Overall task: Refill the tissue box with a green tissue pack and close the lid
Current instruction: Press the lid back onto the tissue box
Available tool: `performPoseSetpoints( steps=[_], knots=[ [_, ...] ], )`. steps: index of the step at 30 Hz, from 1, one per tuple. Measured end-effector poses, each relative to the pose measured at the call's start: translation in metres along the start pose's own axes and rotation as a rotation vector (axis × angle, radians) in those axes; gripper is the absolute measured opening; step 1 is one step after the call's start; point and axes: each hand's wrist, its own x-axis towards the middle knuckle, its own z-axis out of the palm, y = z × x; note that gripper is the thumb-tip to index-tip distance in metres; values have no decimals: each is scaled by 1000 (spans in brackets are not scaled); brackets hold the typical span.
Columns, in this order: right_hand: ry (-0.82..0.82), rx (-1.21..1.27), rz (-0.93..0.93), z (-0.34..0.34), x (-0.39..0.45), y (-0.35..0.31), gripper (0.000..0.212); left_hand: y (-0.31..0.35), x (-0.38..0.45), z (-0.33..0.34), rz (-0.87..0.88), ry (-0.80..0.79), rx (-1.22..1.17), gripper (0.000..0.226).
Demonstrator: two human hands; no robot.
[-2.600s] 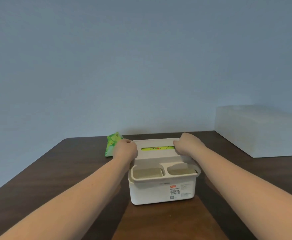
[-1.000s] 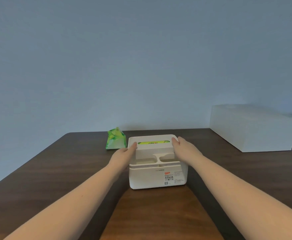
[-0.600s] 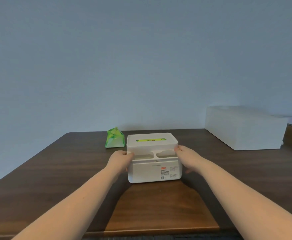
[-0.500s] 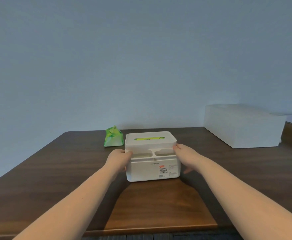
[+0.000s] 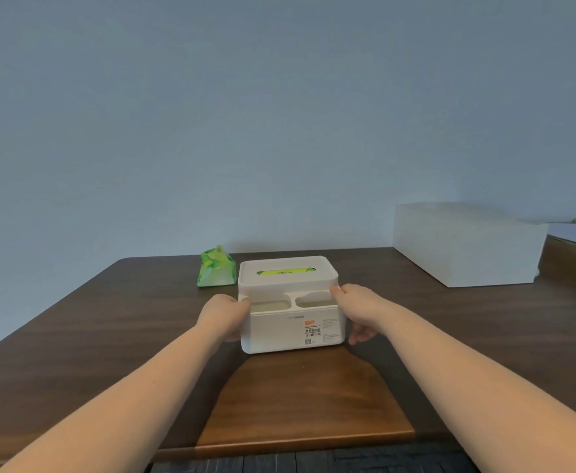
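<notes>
Two hands, left (image 5: 223,314) and right (image 5: 358,307), are showing. One white tissue box (image 5: 291,322), one green tissue pack (image 5: 215,272) and one large white box (image 5: 464,245) are sitting on one desk (image 5: 109,329).

Both forearms are bare from the bottom edge of the view up to the wrists, with no sleeve reaching into sight. The left hand (image 5: 223,314) and the right hand (image 5: 360,307) are bare too, slim-fingered, and the forearms look smooth and unmarked.

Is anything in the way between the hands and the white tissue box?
Nothing visible. The left hand and right hand already press the tissue box sides. Its lid sits closed.
</notes>
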Motion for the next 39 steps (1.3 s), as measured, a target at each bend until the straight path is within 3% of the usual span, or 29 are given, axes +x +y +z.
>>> performPoseSetpoints(
  steps=[5,9,20,39],
  knots=[
    [-35,185,32,-1,-4,6,28,-1,-4,-3,78,73,156,37],
    [145,371,56,5,9,6,9,1,-5,2,164,196,268,38],
    [464,460,122,-53,43,41,9,49,28,81,293,161,138,40],
    [722,410,221,-163,221,74,26,165,200,240,272,61,130,28]
  ],
)
